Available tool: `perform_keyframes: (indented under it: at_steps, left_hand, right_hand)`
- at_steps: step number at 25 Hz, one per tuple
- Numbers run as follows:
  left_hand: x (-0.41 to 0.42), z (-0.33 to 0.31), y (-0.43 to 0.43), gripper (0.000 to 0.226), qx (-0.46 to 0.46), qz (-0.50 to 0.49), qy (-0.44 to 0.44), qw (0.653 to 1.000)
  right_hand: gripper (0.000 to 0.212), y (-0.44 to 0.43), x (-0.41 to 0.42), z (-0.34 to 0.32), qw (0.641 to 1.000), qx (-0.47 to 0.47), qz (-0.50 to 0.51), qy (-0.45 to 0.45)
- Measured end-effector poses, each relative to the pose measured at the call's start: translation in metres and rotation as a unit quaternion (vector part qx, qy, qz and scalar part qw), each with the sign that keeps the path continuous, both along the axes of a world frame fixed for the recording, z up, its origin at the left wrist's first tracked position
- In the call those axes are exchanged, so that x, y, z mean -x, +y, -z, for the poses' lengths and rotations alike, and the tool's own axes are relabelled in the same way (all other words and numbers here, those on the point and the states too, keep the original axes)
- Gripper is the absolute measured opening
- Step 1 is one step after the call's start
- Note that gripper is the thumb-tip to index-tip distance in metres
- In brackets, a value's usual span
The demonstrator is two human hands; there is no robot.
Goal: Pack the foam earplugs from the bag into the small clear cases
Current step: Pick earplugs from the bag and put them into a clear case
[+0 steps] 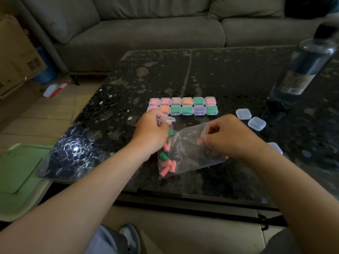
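Note:
A clear zip bag [189, 151] lies on the dark table [229, 74], with pink and green foam earplugs [167, 166] bunched at its near end. My left hand [151, 132] holds a small clear case [166, 120] with its lid open, just above the bag. My right hand [228, 135] pinches the bag's red-striped mouth. Behind the hands, two rows of filled clear cases [183, 106] hold pink, orange, green and purple plugs. Empty shut cases [243, 114] lie to the right, one more [256, 123] beside it and another partly hidden behind my right forearm.
A tall clear bottle [302, 65] stands at the table's right. A studded glass dish [71, 154] sits at the near left corner. A grey sofa [146, 28] runs behind the table, and a green tray [20, 173] lies lower left.

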State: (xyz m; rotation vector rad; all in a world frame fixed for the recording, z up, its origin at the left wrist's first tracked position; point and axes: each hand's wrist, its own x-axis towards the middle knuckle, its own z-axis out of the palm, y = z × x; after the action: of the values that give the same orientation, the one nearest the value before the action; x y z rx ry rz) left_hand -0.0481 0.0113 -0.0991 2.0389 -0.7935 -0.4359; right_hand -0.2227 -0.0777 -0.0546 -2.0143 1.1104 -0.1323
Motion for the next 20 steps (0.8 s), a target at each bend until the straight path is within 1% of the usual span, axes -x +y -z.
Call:
perform_keyframes:
  at_steps: [4,6,7,8,10,12,13,18,20]
  left_hand:
    - [-0.004,-0.004,-0.001,0.013,-0.002,-0.011,-0.037,0.999]
    - [-0.006,-0.011,-0.001,0.014,0.023,-0.038,-0.052,0.998]
    - [-0.006,-0.014,-0.001,0.013,0.047,-0.049,-0.042,0.997]
    - [-0.004,-0.019,0.000,0.013,0.080,-0.053,-0.011,0.995]
    - [0.004,-0.027,0.002,0.010,0.121,-0.035,0.088,0.988]
    - [0.016,-0.030,0.004,0.007,0.111,0.004,0.169,0.979]
    - [0.020,-0.029,0.005,0.005,0.098,0.020,0.190,0.977]
    - [0.023,-0.021,0.003,0.009,0.051,0.032,0.222,0.973]
    - [0.022,-0.020,0.004,0.009,0.043,0.034,0.229,0.972]
  right_hand:
    - [0.019,0.002,0.001,-0.004,1.000,-0.002,0.001,0.003]
    - [0.019,0.003,0.001,-0.006,1.000,-0.004,-0.001,0.004]
    - [0.018,0.004,0.000,-0.006,1.000,-0.005,-0.004,0.004]
    - [0.017,0.004,0.000,-0.006,1.000,-0.007,-0.007,0.003]
    - [0.016,0.004,0.000,-0.006,1.000,-0.008,-0.011,0.004]
    - [0.015,0.004,0.001,-0.006,1.000,-0.007,-0.013,0.006]
    - [0.014,0.004,0.001,-0.006,1.000,-0.009,-0.013,0.008]
    - [0.017,0.003,0.003,-0.008,1.000,-0.010,-0.021,-0.003]
    - [0.019,-0.002,0.004,-0.008,1.000,-0.015,0.001,-0.016]
